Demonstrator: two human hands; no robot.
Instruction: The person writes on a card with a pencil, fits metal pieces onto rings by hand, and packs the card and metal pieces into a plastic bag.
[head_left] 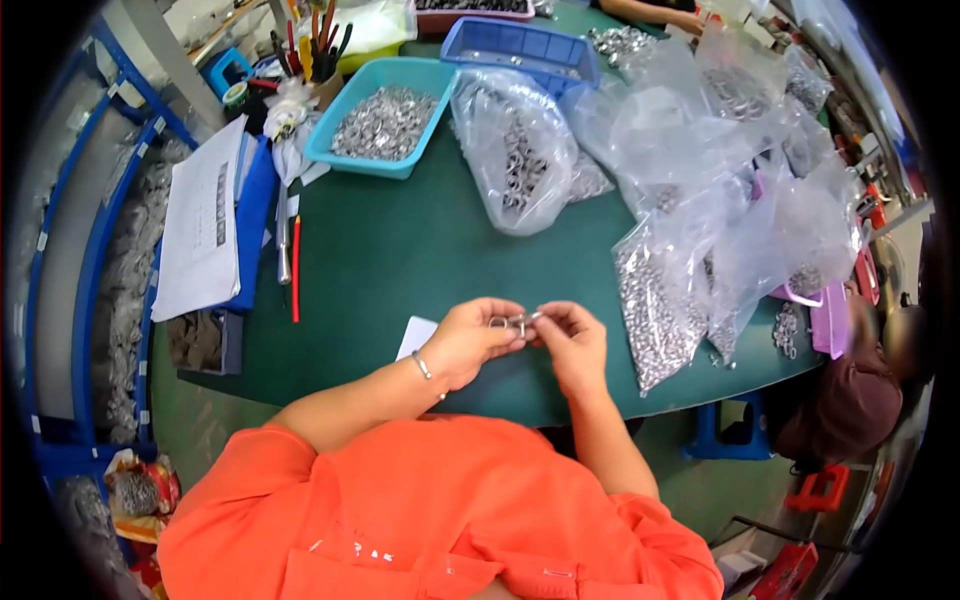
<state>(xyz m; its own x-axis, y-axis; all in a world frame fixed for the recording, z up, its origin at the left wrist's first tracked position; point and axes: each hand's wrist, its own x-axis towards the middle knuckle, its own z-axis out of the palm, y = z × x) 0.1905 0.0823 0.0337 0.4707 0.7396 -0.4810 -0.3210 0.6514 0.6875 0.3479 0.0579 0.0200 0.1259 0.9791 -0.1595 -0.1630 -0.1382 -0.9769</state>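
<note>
One green tabletop (370, 260), curved along the near edge, beneath all items below. Several clear bags (650, 135) on the right, heaped and overlapping, with small metal parts (660, 325) visible through the plastic. Teal bin (370, 168) at the far left, loaded with more metal parts; blue bin (520, 42) beyond and to the right of it. Another clear bag (490, 110) just in front of the blue bin, partly filled. Blue binder (255, 210) at the left edge, topped with printed paper (200, 225).

Left hand (465, 345) and right hand (578, 345) close together near the front edge, fingertips almost meeting. White card (412, 335) partly visible just beside the left hand. Red pencil (296, 270) to the right of the binder, next to a silver pen (284, 250). Bracelet (423, 368) around the left wrist.

Smallest item: metal piece (520, 323) with ring-like loops, between both hands. Left grip: thumb and fingers pinched on one end. Right grip: thumb and forefinger pinched on the opposite end. Finer detail too small to tell.
</note>
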